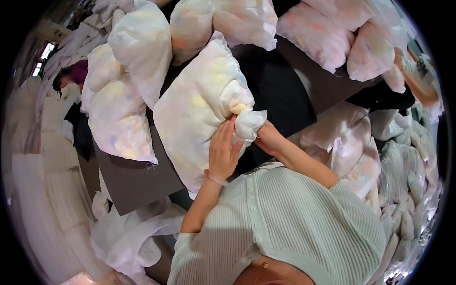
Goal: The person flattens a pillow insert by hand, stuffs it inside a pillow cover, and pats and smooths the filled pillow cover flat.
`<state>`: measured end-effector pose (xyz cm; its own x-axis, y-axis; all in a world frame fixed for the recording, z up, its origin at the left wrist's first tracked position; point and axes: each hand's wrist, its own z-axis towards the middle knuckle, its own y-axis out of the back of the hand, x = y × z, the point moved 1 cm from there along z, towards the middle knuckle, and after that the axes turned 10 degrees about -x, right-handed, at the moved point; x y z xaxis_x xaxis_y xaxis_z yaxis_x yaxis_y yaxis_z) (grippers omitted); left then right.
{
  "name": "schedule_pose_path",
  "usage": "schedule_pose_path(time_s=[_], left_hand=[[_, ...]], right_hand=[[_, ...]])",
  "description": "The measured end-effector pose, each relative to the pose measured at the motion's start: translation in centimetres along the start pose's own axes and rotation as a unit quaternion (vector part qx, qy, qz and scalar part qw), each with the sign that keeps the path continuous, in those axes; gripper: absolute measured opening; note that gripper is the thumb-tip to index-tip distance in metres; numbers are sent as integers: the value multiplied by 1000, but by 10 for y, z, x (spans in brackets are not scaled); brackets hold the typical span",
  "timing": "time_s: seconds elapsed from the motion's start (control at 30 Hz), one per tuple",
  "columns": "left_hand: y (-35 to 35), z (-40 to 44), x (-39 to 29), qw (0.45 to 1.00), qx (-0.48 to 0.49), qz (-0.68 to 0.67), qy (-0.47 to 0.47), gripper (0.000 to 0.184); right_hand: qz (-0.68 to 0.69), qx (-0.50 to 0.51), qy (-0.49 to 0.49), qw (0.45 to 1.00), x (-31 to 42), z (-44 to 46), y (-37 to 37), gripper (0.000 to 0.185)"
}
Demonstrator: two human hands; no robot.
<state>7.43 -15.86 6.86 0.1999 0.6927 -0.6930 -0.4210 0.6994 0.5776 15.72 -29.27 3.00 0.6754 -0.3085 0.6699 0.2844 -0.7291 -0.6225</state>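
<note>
A plump white bag [190, 104] is being supported at a slant on the grey tabletop [135, 183], close to the near edge, and a black cloth [278, 90] is being partly covered by its right side. The bag's gathered end [250, 122] is being handled from both sides. On one side it is being touched by the fingertips of the left hand [222, 148], whose grip is being left uncertain by the cloth folds. On the other it is being met by the right hand [270, 137], whose fingertips are being hidden behind the ruffle, so whether its grip is closed cannot be told.

A small yellow piece [238, 109] is being shown among the folds. The filling appears to be in, as pale colours are being shown through the taut cloth, while the gathered end does not look fully closed; no finished fastening is being shown there. Near the left edge of the tabletop, another stuffed bag [116, 114] is being supported, with loose thread [151, 166] being shown at its lower corner. More stuffed bags [318, 35] are being held along the far side.
</note>
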Motion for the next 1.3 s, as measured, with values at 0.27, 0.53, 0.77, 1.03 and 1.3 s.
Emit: schedule_pose_path(time_s=[0.27,0.53,0.77,1.03,1.3], left_hand=[[-2,-19,31,999,-45,12,-5,66],[3,-26,36,997,-37,65,33,50],[-10,-7,12,993,-78,77,-50,54],[-30,-12,-8,985,-10,126,-119,59],[-16,-9,28,986,-50,107,-122,63]], right_hand=[[339,193,-54,919,-31,28,10,38],[341,159,-133,917,-12,11,9,48],[194,62,-69,977,21,-13,20,62],[291,56,-32,955,-3,-12,39,35],[134,17,-60,989,12,8,37,29]])
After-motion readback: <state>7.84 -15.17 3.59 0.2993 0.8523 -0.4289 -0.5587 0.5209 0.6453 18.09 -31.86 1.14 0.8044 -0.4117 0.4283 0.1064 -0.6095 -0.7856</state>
